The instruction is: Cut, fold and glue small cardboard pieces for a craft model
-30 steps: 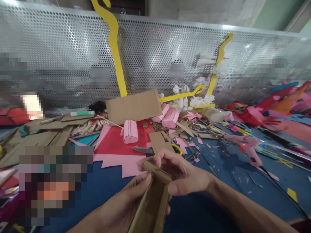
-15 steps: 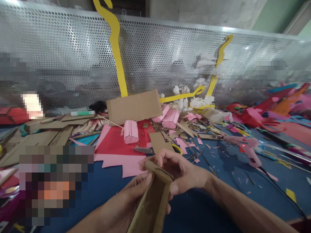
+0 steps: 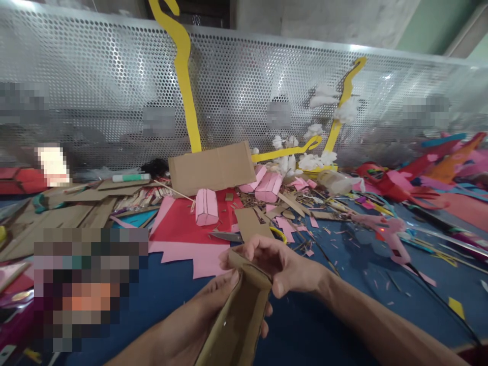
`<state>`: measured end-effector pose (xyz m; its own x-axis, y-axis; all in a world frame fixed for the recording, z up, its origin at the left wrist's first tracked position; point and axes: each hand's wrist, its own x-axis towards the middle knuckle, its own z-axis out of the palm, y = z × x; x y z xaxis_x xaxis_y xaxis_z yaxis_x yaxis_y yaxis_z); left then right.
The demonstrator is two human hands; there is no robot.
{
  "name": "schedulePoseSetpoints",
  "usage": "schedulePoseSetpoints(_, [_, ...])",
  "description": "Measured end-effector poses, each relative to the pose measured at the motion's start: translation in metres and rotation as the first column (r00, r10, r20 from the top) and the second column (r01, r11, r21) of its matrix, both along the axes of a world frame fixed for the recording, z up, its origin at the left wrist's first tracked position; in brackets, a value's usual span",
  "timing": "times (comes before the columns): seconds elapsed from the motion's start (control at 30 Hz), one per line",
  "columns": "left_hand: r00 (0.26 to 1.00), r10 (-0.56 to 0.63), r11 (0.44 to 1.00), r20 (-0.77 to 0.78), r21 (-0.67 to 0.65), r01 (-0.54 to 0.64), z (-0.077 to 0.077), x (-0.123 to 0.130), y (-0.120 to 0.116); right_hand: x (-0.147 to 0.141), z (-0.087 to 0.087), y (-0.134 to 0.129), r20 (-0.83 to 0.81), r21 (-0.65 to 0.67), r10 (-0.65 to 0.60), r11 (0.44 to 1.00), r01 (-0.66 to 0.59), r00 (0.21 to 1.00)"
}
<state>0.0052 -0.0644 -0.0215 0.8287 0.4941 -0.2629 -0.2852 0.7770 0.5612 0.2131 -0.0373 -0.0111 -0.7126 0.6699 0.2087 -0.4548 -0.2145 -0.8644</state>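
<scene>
A long, narrow cardboard box [image 3: 238, 320], open along its top, tilts toward me above the blue tabletop. My left hand [image 3: 213, 300] wraps round it from the left and beneath; its thumb presses the left wall and its fingertips show past the right side. At the far end, my right hand [image 3: 284, 267] curls its fingers over the end flap, and its thumb stands slightly off the right corner. Just beyond lie scissors [image 3: 227, 236] with a yellow handle, partly under a flat cardboard piece [image 3: 249, 224]. The box's near end is cut off by the frame.
Small pink boxes [image 3: 206, 207] lie on and behind red and pink sheets [image 3: 179, 223]. To the right is a pink glue gun [image 3: 392, 236] with a lit light and trailing cord. Scraps and sticks litter the blue table [image 3: 354, 290]. A perforated metal panel [image 3: 244, 76] stands behind.
My right thumb has lifted slightly away from the box's right corner. Both hands and the box otherwise keep nearly the same place.
</scene>
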Motion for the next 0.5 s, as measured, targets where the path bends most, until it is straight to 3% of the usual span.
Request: schedulePoseSetpoints(0.5, [0.997, 0.062, 0.998, -0.055, 0.000, -0.062, 0.0018, 0.0004, -0.0006, -0.0081, -0.0015, -0.0018, 0.030, -0.009, -0.094, 0.995, 0.095, 0.995])
